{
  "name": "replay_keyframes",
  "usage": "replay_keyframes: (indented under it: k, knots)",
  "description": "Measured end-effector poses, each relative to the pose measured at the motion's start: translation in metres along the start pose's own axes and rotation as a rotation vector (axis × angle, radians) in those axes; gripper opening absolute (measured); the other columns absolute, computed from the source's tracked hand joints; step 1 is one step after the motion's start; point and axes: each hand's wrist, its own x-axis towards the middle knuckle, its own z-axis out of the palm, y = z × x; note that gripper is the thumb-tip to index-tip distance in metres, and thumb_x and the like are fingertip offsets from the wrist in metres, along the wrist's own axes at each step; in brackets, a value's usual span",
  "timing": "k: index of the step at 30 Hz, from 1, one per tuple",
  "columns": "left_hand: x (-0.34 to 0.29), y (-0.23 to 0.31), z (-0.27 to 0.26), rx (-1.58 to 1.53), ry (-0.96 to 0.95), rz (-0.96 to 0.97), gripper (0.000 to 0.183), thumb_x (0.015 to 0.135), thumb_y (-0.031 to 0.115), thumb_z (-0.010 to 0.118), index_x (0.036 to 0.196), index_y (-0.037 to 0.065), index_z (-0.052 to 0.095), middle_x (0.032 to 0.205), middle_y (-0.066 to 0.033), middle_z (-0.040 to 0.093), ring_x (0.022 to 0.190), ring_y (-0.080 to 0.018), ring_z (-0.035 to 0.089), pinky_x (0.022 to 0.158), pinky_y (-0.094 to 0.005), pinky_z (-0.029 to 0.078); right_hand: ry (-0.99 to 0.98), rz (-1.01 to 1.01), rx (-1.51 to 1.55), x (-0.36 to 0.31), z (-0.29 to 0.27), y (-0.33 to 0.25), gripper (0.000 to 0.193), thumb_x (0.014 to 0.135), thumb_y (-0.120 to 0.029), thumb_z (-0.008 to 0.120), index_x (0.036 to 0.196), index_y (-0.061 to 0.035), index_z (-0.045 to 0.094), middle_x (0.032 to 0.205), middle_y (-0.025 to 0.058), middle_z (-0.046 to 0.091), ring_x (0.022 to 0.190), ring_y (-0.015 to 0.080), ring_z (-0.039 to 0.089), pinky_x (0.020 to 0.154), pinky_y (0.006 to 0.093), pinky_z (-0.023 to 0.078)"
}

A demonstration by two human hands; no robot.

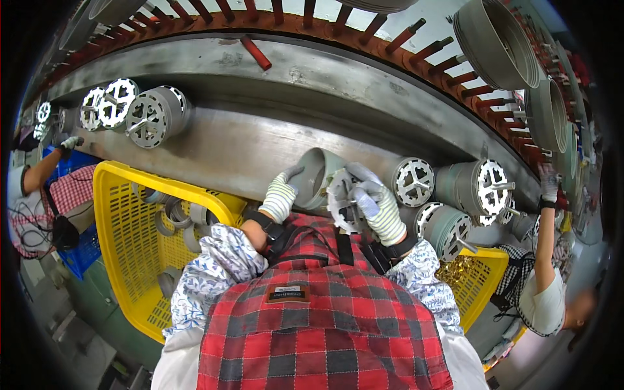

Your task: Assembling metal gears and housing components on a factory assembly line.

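My left hand (281, 197), in a striped work glove, grips the near left side of a grey open-ended cylinder (311, 170). The cylinder lies on its side at the bench's near edge, close to my apron. In my right hand (380, 207), gloved the same way, is a silver slotted disc (339, 203) held at the cylinder's right end. My right fingers cover part of the disc, so whether it sits inside the cylinder I cannot tell. Just right of that hand stands a grey drum with a spoked silver end (415, 182).
Several more spoked-end drums (478, 188) lie to the right, others (148, 118) at the far left. Yellow baskets hold grey rings (175, 211) and golden shavings (459, 270). A red rod (256, 53) rests on the ledge, below a pegged rack (305, 19). Co-workers' arms (547, 227) show at both sides.
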Motion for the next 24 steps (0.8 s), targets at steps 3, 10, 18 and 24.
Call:
replay_keyframes:
  k: [3, 10, 18, 24]
  knots:
    - [0.005, 0.023, 0.004, 0.422, 0.153, 0.310, 0.063, 0.069, -0.015, 0.040, 0.127, 0.004, 0.052, 0.128, -0.0213, 0.053, 0.116, -0.0362, 0.053, 0.101, -0.0357, 0.042, 0.162, -0.059, -0.007, 0.004, 0.000, -0.019, 0.021, 0.090, -0.019, 0.058, 0.081, -0.0010, 0.065, 0.134, 0.0176, 0.048, 0.120, 0.0239, 0.049, 0.100, 0.0352, 0.039]
    - [0.022, 0.033, 0.010, 0.892, 0.157, 0.635, 0.051, 0.077, -0.009, 0.043, 0.124, 0.006, 0.054, 0.135, -0.0232, 0.046, 0.124, -0.0375, 0.045, 0.105, -0.0386, 0.037, 0.236, -0.570, -0.611, 0.044, 0.020, -0.005, 0.015, 0.077, -0.018, 0.067, 0.082, -0.0039, 0.065, 0.114, 0.0211, 0.060, 0.110, 0.0404, 0.054, 0.094, 0.0471, 0.041]
    - [-0.002, 0.019, 0.010, 0.077, 0.110, 0.162, 0.052, 0.097, 0.020, 0.047, 0.142, 0.001, 0.033, 0.140, -0.0183, 0.042, 0.131, -0.0261, 0.039, 0.108, -0.0307, 0.028, 0.233, -0.596, -0.881, 0.073, 0.035, 0.051, 0.017, 0.075, -0.022, 0.065, 0.076, -0.0056, 0.068, 0.113, 0.0180, 0.062, 0.113, 0.0367, 0.053, 0.099, 0.0504, 0.036]
    - [-0.004, 0.015, 0.017, 0.383, 0.046, 0.217, 0.058, 0.095, 0.016, 0.047, 0.147, 0.004, 0.023, 0.135, -0.0223, 0.045, 0.126, -0.0267, 0.043, 0.104, -0.0307, 0.033, 0.190, -0.617, -0.899, 0.077, 0.041, 0.055, 0.018, 0.074, -0.022, 0.065, 0.077, -0.0047, 0.068, 0.113, 0.0179, 0.062, 0.110, 0.0372, 0.055, 0.095, 0.0494, 0.040]
